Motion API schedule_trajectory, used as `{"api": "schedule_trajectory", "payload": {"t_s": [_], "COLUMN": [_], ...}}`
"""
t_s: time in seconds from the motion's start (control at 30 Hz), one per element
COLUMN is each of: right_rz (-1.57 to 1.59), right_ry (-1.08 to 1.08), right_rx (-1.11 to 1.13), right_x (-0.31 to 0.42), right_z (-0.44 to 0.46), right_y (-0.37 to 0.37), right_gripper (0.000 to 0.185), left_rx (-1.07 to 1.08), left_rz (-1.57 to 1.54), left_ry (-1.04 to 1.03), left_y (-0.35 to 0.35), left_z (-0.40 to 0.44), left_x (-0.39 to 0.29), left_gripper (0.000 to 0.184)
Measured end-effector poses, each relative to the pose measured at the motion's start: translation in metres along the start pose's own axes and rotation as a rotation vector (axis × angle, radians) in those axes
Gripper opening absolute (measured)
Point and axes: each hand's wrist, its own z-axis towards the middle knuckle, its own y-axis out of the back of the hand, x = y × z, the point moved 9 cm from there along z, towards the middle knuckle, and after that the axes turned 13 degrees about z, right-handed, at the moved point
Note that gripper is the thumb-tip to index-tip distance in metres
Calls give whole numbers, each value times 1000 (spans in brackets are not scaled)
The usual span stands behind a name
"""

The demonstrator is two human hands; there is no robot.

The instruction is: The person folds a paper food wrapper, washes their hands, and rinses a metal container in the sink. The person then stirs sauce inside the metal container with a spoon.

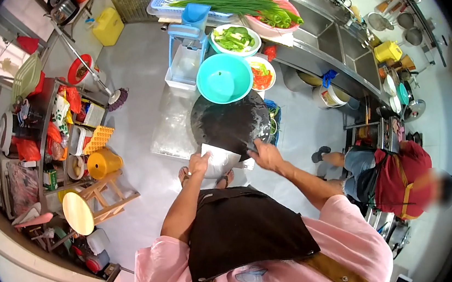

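A broad, shiny metal blade [220,160], which looks like a cleaver's, lies flat over the near edge of a dark round chopping block [226,120]. My left hand [199,164] is closed on the blade's left side. My right hand [266,154] is closed at the block's near right edge; whatever its fingers hold is dark and partly hidden. Wet, light streaks mark the block's right side. Beyond it sits a turquoise basin [224,78], with a bowl of red and green cut peppers [262,75] to its right and a bowl of green peppers [234,40] behind.
Spring onions [222,5] lie across baskets at the back. A steel sink [330,35] runs along the right. Another person [403,180] stands at lower right. A wooden stool [78,213] and loaded shelves [44,143] are on the left. A mop [117,99] leans nearby.
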Motion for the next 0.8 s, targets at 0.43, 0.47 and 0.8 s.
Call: {"api": "schedule_trajectory", "payload": {"t_s": [0.43,0.47,0.8], "right_rz": [-82,-86,-77], "right_ry": [25,24,58], "right_rx": [201,205,195], "right_x": [37,39,44], "right_z": [-32,-31,-14], "right_y": [-40,-41,-62], "right_gripper": [31,31,31], "left_rx": [75,75,185], "left_rz": [59,62,31], "left_ry": [36,42,11], "left_y": [10,11,-6], "left_z": [-10,-12,13], "left_x": [-14,-15,-1], "left_gripper": [47,47,50]}}
